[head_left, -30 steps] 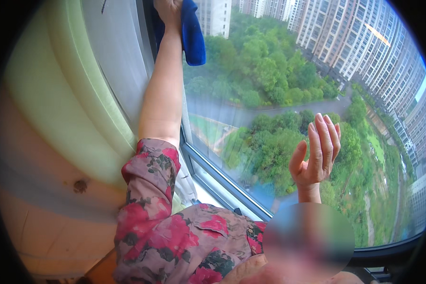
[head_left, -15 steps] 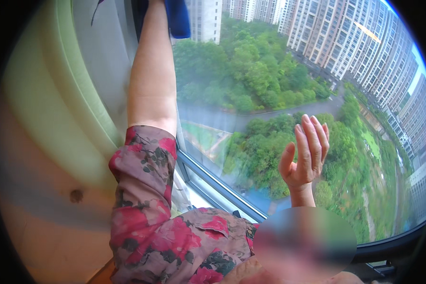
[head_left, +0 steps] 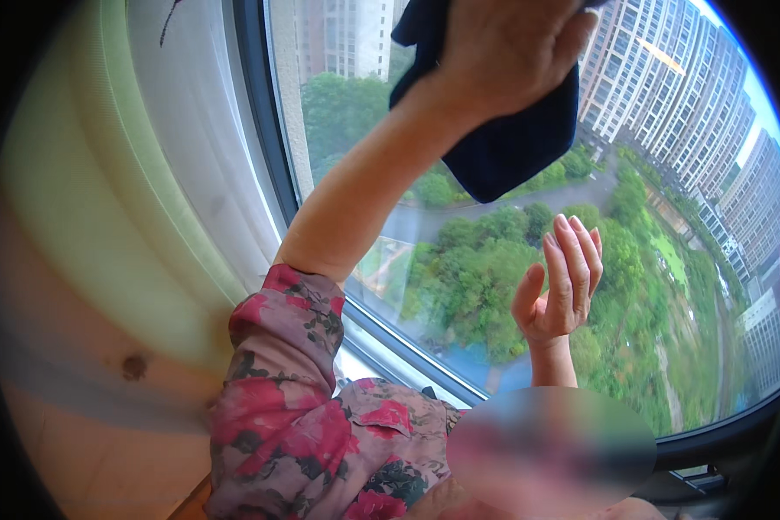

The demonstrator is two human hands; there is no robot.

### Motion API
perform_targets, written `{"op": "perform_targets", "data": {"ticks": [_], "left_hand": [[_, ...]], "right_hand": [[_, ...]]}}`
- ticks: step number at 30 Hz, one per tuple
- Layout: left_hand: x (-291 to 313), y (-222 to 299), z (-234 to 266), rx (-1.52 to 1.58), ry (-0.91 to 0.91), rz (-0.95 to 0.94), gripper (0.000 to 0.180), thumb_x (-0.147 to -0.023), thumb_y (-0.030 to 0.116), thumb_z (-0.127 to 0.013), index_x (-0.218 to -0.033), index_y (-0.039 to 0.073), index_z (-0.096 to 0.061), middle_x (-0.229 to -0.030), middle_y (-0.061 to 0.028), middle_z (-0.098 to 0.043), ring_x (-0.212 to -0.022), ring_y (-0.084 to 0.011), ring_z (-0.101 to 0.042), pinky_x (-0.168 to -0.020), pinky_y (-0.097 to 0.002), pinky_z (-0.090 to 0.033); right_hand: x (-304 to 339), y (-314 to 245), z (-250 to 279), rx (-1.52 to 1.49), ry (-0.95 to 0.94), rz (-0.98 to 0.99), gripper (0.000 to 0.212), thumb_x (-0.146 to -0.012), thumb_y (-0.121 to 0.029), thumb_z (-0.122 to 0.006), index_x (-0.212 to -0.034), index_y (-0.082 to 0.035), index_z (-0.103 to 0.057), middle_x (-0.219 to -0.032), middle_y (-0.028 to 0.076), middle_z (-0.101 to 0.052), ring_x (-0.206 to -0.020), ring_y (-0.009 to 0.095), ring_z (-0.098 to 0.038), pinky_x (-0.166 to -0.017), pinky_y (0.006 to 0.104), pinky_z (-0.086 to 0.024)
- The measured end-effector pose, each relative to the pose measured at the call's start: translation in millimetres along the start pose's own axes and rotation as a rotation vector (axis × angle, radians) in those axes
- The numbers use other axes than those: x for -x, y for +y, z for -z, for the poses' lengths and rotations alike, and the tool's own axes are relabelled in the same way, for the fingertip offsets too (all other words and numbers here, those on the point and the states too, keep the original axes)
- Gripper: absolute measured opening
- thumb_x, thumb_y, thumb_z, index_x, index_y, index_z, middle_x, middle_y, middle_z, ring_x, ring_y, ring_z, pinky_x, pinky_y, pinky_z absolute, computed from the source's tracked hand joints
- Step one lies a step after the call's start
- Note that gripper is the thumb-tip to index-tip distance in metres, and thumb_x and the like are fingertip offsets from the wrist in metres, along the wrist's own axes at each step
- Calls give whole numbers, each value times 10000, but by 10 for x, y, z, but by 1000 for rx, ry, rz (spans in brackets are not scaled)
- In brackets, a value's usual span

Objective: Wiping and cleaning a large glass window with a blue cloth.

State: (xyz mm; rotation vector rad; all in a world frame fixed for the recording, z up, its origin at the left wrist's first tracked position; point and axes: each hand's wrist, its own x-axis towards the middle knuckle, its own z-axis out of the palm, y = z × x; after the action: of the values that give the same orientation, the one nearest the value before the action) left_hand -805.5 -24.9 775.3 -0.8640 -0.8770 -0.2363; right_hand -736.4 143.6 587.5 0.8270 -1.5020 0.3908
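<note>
My left hand (head_left: 503, 61) is up at the top edge, closed over a dark navy cloth (head_left: 511, 169) in front of the window glass (head_left: 399, 286). Its fingertips are cut off by the picture's edge; the back of the hand and the thumb show. Below the hand, the cloth hangs in a wide flap. To the right and lower down, my right hand (head_left: 562, 286) is raised with fingers upward and thumb apart, holding nothing. I cannot tell whether it touches the glass. A floral sleeve (head_left: 277, 381) covers my left upper arm.
A dark window frame (head_left: 269, 130) rises on the left, and the lower frame (head_left: 407, 351) slants across below. A white sheer curtain (head_left: 195, 130) and a pale green curtain (head_left: 139, 199) hang at the left. Trees and tall buildings (head_left: 659, 87) stand outside.
My left hand has swung right and come into view with the cloth, across the upper glass. My left elbow is now more bent. The right hand has stayed nearly still.
</note>
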Motion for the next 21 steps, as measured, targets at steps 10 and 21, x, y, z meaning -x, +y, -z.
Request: {"op": "perform_targets", "data": {"ticks": [10, 21], "left_hand": [[704, -1022, 403, -565, -51, 354, 376, -969, 197, -483, -1246, -53, -529, -1230, -240, -571, -1150, -395, -523, -1003, -455, -385], [1040, 652, 53, -290, -228, 426, 486, -908, 452, -523, -1276, 137, -551, -1302, -117, -515, -1220, -372, -422, -966, -500, -312]], "right_hand": [[75, 27, -256, -60, 25, -1, 277, -775, 47, -596, -1042, -7, -649, -1139, 134, -647, -1110, 299, -597, -1052, 446, -398], [77, 211, -423, -59, 53, 39, 306, -800, -26, -597, -1104, -12, -635, -1114, 138, -621, -1114, 333, -579, -1031, 495, -399]]}}
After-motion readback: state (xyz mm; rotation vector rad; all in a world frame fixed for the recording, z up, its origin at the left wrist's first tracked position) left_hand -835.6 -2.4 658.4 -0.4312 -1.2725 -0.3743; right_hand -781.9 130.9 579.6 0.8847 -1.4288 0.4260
